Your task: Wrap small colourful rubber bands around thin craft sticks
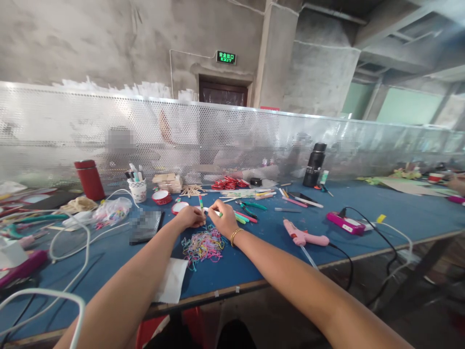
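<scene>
My left hand (191,216) pinches a thin stick (201,200) upright; its upper end carries green, red and white bands. In my right hand (225,222), closed like a writing grip, is a white marker pen (219,214) with some green on it. The pen points left at the stick; whether its tip touches is too small to tell. Just below both hands lies a tangled heap of thin colourful bands (203,246). Beyond the left hand sits a round red-rimmed piece with a white face (179,207).
Pliers (247,208), coloured markers (246,216) and a pink glue gun (303,236) lie to the right. A black flask (314,165), red bottle (89,180) and pen cup (137,190) stand behind. White cables (87,242) loop at left; a perforated metal screen (232,140) borders the back.
</scene>
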The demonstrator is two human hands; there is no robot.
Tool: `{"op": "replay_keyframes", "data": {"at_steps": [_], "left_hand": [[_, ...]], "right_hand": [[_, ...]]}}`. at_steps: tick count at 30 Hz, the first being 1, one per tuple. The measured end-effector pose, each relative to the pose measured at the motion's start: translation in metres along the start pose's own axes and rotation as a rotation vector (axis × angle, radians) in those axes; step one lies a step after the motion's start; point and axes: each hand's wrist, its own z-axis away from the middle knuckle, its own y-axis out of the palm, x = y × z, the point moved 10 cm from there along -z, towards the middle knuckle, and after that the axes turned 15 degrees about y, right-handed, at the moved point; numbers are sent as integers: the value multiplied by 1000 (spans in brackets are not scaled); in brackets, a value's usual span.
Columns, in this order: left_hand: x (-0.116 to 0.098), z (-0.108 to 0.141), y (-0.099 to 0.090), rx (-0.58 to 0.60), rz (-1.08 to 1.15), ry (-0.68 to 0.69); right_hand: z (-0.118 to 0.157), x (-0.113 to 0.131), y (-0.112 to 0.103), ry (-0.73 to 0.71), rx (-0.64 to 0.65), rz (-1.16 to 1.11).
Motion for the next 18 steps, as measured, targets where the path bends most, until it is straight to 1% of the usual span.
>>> {"op": "replay_keyframes", "data": {"at_steps": [7,14,18], "left_hand": [[-1,1,0,0,-31,-22],[-4,4,0,-5,-18,-9],[-5,4,1,0,0,-5]], "right_hand": [[2,2,8,-20,56,-13],[-1,-3,2,8,14,7],[-1,-3,3,8,11,-1]]}}
